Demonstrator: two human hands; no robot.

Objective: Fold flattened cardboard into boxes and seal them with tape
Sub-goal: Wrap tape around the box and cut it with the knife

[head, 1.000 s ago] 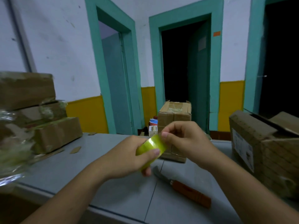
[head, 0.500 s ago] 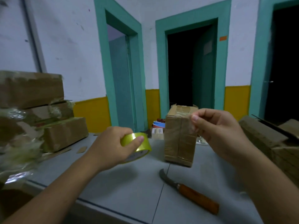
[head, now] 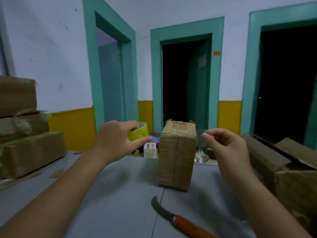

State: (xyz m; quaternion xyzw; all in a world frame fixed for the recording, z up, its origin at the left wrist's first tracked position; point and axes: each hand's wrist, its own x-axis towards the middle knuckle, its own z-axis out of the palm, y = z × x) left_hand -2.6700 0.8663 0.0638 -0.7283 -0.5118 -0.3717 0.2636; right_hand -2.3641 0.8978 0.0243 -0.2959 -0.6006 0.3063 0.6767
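Tape roll [head: 139,133], yellow-green, sits in the left hand [head: 113,140], fingers curled round its rim, raised over the tabletop's [head: 120,194] middle. Just right of it, the upright cardboard box [head: 177,157] stands near the far edge. The right hand [head: 226,148] pinches thumb to forefinger on a faint clear tape strip [head: 199,133]. Sealing seems to be the step in hand; the next move calls for laying that strip along a seam and pressing it down.

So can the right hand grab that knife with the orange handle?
Probably yes. The curved knife with the orange handle lies uncovered on the grey table, below the right hand, nothing between them. But its fingers seem busy pinching clear tape.
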